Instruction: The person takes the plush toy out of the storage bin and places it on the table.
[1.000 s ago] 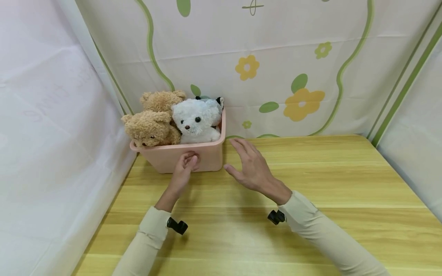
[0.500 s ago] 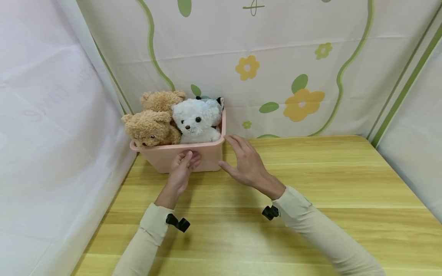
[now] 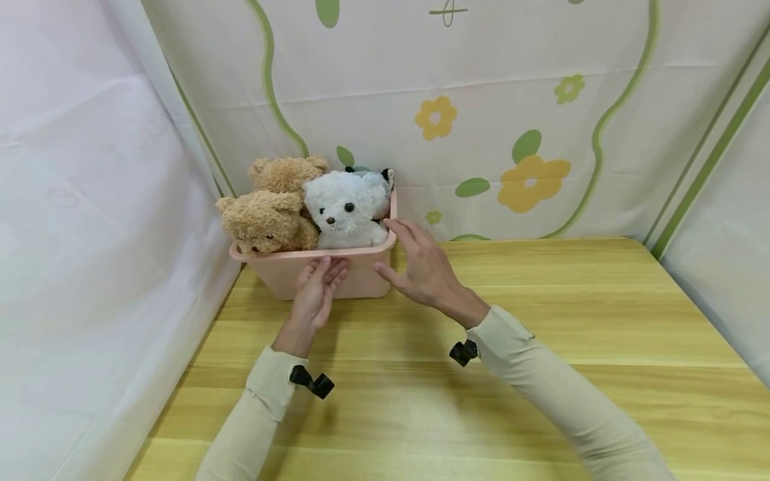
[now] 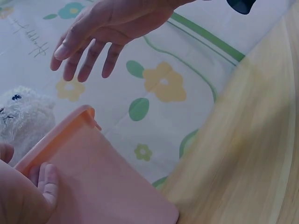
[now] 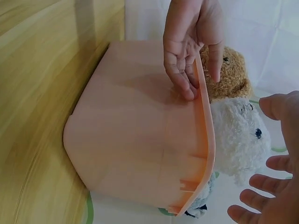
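A pink plastic bin (image 3: 367, 277) full of plush toys stands at the back left of the table. My left hand (image 3: 309, 300) is at its front, fingertips just under the rim and thumb raised above them; in the right wrist view these fingers (image 5: 187, 88) lie against the bin's wall. My right hand (image 3: 427, 267) hovers by the front right corner, fingers spread, fingertips right at the rim in the head view. In the left wrist view that right hand (image 4: 110, 28) appears above the corner. A white plush animal (image 3: 344, 210) sits nearest it, beside a brown teddy bear (image 3: 265, 220).
Behind them in the bin are a second brown teddy (image 3: 289, 175) and a toy with black-tipped ears (image 3: 389, 179), mostly hidden. A flower-printed cloth wall (image 3: 481, 100) rises behind the wooden table (image 3: 541, 321); a white cloth (image 3: 78, 234) hangs at the left.
The right hand has moved left and up to the bin's corner. The left hand has turned thumb-up and risen to the front rim. The bin and toys keep their place.
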{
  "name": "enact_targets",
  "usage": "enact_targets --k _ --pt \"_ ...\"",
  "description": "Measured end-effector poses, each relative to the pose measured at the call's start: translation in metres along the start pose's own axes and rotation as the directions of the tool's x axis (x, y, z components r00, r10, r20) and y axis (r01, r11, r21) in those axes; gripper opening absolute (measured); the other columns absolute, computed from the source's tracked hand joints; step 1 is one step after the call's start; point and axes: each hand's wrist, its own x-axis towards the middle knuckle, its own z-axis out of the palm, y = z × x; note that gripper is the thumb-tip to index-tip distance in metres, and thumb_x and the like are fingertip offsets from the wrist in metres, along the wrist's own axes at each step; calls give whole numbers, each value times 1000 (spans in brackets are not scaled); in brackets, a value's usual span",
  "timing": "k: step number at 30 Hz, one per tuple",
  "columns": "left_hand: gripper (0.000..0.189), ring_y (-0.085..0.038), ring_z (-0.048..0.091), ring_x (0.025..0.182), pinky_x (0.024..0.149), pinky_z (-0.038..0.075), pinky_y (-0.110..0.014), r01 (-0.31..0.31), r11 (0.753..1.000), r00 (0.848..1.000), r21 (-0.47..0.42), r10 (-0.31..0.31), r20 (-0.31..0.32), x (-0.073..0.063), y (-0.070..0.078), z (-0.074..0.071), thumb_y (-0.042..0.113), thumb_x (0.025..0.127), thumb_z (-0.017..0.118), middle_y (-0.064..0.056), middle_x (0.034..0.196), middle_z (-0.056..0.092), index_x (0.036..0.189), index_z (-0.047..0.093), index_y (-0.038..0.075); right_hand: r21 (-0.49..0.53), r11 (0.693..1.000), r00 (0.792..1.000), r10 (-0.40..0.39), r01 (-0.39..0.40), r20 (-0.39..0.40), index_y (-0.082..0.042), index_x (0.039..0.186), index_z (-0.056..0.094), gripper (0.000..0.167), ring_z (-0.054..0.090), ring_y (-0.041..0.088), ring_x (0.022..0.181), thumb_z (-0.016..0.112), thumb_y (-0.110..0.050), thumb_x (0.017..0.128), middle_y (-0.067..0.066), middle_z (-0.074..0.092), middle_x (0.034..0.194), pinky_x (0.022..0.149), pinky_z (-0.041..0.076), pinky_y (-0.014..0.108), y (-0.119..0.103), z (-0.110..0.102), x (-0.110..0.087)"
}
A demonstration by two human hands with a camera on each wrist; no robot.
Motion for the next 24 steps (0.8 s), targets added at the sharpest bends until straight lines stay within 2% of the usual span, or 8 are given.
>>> enact_targets --k 9,15,20,24 --pt "8 -11 68 94 88 58 -22 -19 1000 999 -20 18 -38 2 0 2 18 103 49 3 94 69 102 47 10 29 999 1000 13 -13 0 -7 147 41 74 47 31 134 73 -37 87 14 46 146 111 46 46 -3 6 7" --pt "9 -11 68 88 85 59 -23 -40 997 996 -70 34 -78 3 -1 5 17 102 53 1 87 69 97 50 10 80 997 997 10 -4 -76 -5 142 45 69 50 28 129 75 -31 86 13 50 141 106 50 42 -1 9 13" --pt "9 -12 68 83 84 60 -23 -52 992 993 -114 39 -111 6 -2 8 15 101 54 0 84 67 95 50 9 106 994 989 -22 37 -144 -3 139 48 65 52 26 126 75 -29 85 12 52 137 103 51 42 0 11 18" --pt "9 -12 67 81 84 61 -24 -62 989 989 -132 43 -143 7 -2 10 12 102 52 -1 83 65 94 49 8 105 993 986 -31 49 -163 -2 138 49 65 53 26 122 76 -28 85 13 53 135 103 51 41 0 14 22"
